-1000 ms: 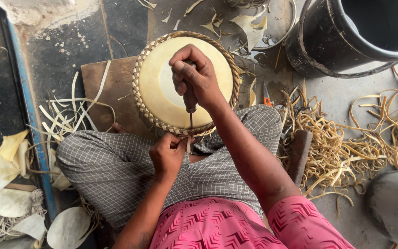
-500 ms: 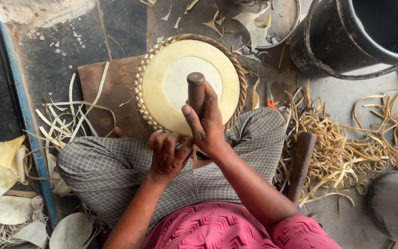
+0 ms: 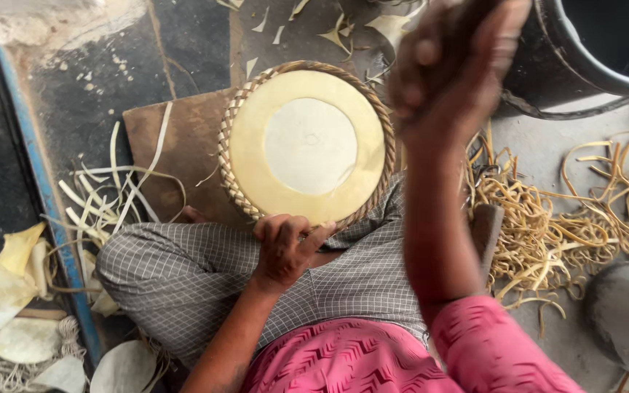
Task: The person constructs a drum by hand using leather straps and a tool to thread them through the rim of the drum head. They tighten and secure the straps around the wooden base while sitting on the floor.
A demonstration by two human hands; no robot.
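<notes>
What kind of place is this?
Probably a floor workshop for basket weaving. A round woven-rimmed disc lies by the left hand, with cane strips and a big dark bucket nearby.

Round tray (image 3: 307, 145) on board (image 3: 176, 145)

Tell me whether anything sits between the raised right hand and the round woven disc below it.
Nothing visible does. The right hand is lifted, blurred, up beside the round woven disc; the disc's face is bare, and only the left hand touches its near rim.
</notes>
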